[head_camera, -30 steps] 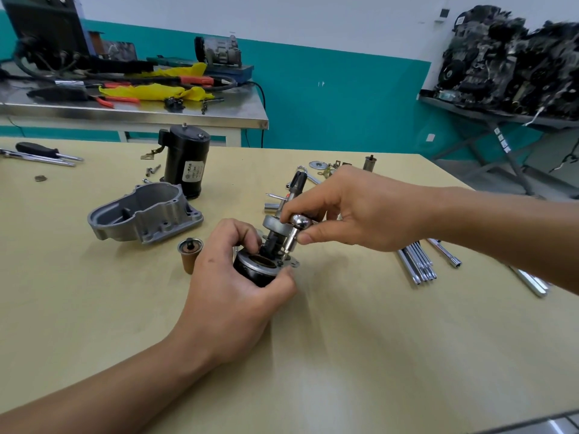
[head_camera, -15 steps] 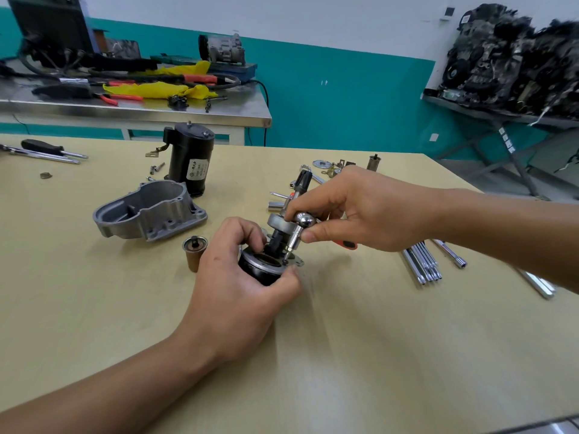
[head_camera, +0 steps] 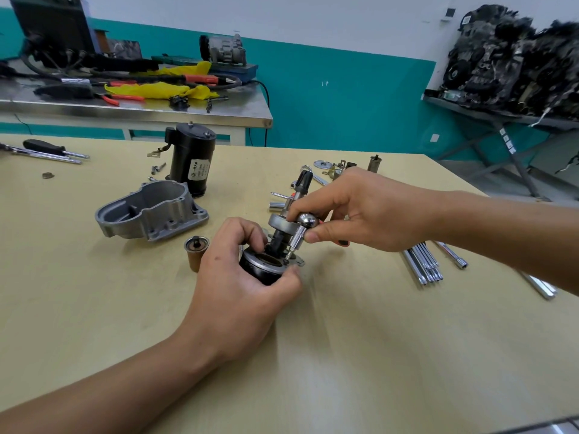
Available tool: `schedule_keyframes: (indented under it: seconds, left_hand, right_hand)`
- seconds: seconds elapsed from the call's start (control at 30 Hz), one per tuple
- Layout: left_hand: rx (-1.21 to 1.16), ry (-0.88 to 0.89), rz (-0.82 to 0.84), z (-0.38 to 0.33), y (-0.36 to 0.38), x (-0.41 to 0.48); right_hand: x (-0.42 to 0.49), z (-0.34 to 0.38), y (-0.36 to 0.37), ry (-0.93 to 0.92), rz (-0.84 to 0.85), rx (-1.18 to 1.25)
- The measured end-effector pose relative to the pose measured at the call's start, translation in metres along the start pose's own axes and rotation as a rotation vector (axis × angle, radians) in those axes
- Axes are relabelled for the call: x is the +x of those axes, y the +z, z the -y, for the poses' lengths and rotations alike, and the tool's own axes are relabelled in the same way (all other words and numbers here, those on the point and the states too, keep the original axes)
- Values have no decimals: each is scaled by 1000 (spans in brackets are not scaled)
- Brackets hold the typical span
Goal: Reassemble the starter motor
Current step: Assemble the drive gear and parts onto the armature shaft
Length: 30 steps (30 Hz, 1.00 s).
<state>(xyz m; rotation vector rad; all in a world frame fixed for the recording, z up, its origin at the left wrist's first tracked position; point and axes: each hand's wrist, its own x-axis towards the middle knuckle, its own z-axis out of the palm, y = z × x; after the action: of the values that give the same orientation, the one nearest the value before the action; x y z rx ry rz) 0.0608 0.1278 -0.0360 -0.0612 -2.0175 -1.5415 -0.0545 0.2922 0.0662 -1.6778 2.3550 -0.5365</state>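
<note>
Starter motor sub-assembly [head_camera: 263,272], black and round with a metal flange, stands near the middle of the pale yellow worktop [head_camera: 344,355]. Our left hand [head_camera: 247,286] curls fingers and thumb round it and steadies it upright. Our right hand [head_camera: 360,211] pinches a small chrome ball-headed driver [head_camera: 297,239], its tip set on a screw at the flange.

A geared shaft with a steel disc [head_camera: 280,222] already rises out of the sub-assembly, so we judge the shaft seated and the flange screws now being fastened.

Just to the left stands a small brown cylindrical plunger [head_camera: 195,253]. Beyond it, a grey cast-aluminium nose housing [head_camera: 150,211] and a black cylindrical motor body [head_camera: 192,161] wait apart, unjoined. Loose washers and small fittings [head_camera: 329,167] lie farther back, and chrome extension rods [head_camera: 423,264] lie to the right. We reckon most of the joining is yet to do.
</note>
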Motion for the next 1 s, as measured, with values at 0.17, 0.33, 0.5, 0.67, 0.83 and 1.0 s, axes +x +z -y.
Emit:
schedule_keyframes:
  seconds: [0.17,0.33,0.5,0.67,0.83,1.0]
  left_hand:
    - [-10,-1,-5,-1,0,-1]
    - [-10,5,-11,-1,1,0]
    - [0,18,-29,-1,0,0]
    - [-9,20,-18,-1,1,-1]
    - [1,14,-11,0,1,0]
    - [18,20,-7,0,0,0]
  right_hand:
    - [-1,-3,2,39,-11,58]
    - [-1,-2,1,28,-10,-2]
    - [-1,-3,5,-41,-46,-69]
    - [-2,-7,2,15,-48,9]
    - [1,-3,2,1,-5,-24]
    - [3,0,-2,-22,-13,-121]
